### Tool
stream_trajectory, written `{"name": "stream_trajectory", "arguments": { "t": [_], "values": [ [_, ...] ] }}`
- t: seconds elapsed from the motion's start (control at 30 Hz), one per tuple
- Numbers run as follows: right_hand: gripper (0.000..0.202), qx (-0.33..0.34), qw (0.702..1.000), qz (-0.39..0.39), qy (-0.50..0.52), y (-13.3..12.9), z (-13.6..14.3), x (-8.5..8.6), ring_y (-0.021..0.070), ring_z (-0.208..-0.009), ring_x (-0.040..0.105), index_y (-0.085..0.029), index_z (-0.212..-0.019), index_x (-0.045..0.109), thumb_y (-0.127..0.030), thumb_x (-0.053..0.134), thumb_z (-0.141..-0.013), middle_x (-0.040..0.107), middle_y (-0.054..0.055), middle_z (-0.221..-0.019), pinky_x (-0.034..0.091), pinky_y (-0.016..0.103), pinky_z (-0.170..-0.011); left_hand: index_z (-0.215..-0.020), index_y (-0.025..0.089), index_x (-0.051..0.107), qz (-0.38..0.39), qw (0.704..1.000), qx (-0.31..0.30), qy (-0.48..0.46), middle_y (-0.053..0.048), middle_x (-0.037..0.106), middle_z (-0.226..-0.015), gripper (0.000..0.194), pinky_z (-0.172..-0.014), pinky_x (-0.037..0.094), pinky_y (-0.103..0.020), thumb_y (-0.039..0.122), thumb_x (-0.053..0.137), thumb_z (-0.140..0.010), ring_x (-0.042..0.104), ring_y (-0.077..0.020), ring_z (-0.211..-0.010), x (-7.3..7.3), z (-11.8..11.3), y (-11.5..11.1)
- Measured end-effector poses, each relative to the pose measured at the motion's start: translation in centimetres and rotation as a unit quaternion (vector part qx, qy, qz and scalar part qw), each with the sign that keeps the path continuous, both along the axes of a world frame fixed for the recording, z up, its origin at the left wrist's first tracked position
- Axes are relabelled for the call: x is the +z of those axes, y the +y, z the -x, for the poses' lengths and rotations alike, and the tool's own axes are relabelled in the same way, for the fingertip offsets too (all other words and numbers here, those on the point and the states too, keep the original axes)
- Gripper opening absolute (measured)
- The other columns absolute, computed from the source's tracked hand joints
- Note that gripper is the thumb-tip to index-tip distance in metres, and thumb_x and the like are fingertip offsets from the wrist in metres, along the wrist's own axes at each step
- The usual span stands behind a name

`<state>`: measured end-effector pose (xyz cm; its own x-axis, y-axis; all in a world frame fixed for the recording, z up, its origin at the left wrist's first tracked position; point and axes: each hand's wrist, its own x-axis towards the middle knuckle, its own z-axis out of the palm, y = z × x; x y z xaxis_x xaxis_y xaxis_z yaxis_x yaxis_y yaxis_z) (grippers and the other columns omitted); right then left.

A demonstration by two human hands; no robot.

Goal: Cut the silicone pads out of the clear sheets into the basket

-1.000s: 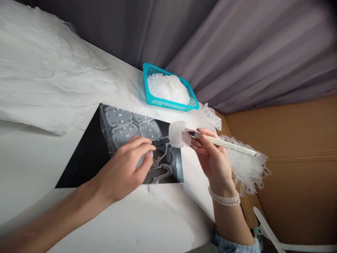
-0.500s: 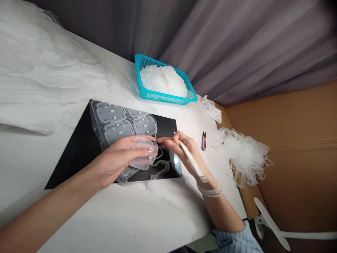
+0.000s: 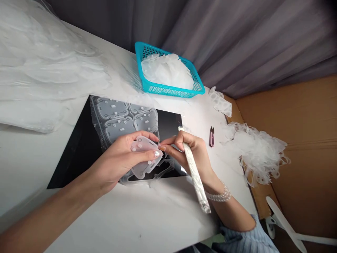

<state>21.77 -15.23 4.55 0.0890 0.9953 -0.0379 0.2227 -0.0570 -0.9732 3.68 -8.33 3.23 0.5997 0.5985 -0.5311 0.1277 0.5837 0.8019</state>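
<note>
A translucent rounded silicone piece point(image 3: 144, 165) with small round studs is pinched between the thumb and fingers of my left hand point(image 3: 121, 156). At its right edge, the thumb and index finger of my right hand point(image 3: 191, 149) pinch a thin bit of the clear edge material. My right hand also holds a white-wrapped stick point(image 3: 195, 172), slanting down toward the wrist. Under both hands lies a sheet of similar clear pieces point(image 3: 119, 128), spread on a black mat point(image 3: 71, 154). Loose cut strips curl on the mat below my fingers.
Behind the mat, a blue basket point(image 3: 171, 92) holds a heap of translucent pieces. Small pink snips point(image 3: 212, 137) lie to the right, near tangled clear scraps point(image 3: 260, 151) and a small scrap point(image 3: 220, 101). Stacked clear sheets point(image 3: 44, 70) cover the left. A cardboard panel point(image 3: 302, 140) stands at right.
The stick has swung so its lower end points further down, away from the mat. The silicone piece has tilted, and my right thumb and index finger have closed in against its edge.
</note>
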Motion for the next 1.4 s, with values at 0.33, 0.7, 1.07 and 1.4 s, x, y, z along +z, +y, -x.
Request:
{"name": "stream_trajectory", "arguments": {
  "t": [0.33, 0.7, 1.07, 1.4],
  "values": [
    [0.037, -0.053, 0.968, -0.017, -0.244, 0.8, -1.6, -1.0, 0.0144, -0.072, 0.065, -0.022, -0.07, 0.033, -0.021, 0.063, -0.09, 0.071, 0.004, -0.082, 0.046, 0.024, -0.063, -0.102, 0.031, 0.067, -0.11, 0.993, -0.044, 0.018, 0.005, 0.078, -0.082, 0.032, -0.071, 0.047, -0.022, 0.043, 0.079, -0.075, 0.062, -0.0119, -0.073, 3.3, 1.0, -0.3],
    [0.046, 0.005, 0.974, -0.2, -0.108, -2.1, 2.0, 4.2, 0.0172, -0.085, 0.071, -0.021, -0.065, 0.032, -0.005, 0.072, -0.083, 0.077, 0.003, -0.102, 0.055, 0.031, -0.071, -0.078, 0.026, 0.068, -0.13, 0.981, -0.026, -0.139, 0.007, 0.074, -0.094, 0.012, -0.072, 0.051, -0.011, 0.033, 0.076, -0.084, 0.068, -0.0069, -0.084, 1.3, 2.1, -0.1],
    [0.049, -0.006, 0.983, -0.185, -0.015, -2.4, 2.9, 4.3, 0.0139, -0.072, 0.07, -0.021, -0.065, 0.029, 0.002, 0.069, -0.082, 0.078, -0.001, -0.089, 0.057, 0.024, -0.058, -0.081, 0.03, 0.068, -0.032, 0.974, -0.061, -0.218, 0.007, 0.064, -0.078, 0.008, -0.065, 0.043, -0.011, 0.033, 0.075, -0.084, 0.057, -0.0047, -0.072, 0.9, 2.0, -0.8],
    [0.044, -0.033, 0.984, -0.152, 0.089, -2.6, 3.2, 4.2, 0.0078, -0.072, 0.068, -0.02, -0.068, 0.033, 0.005, 0.068, -0.082, 0.076, -0.003, -0.09, 0.059, 0.018, -0.062, -0.083, 0.029, 0.069, -0.028, 0.968, -0.056, -0.244, 0.006, 0.064, -0.079, 0.005, -0.066, 0.043, -0.013, 0.028, 0.073, -0.086, 0.056, -0.0061, -0.073, 0.9, 2.1, -0.8]
  ]
}}
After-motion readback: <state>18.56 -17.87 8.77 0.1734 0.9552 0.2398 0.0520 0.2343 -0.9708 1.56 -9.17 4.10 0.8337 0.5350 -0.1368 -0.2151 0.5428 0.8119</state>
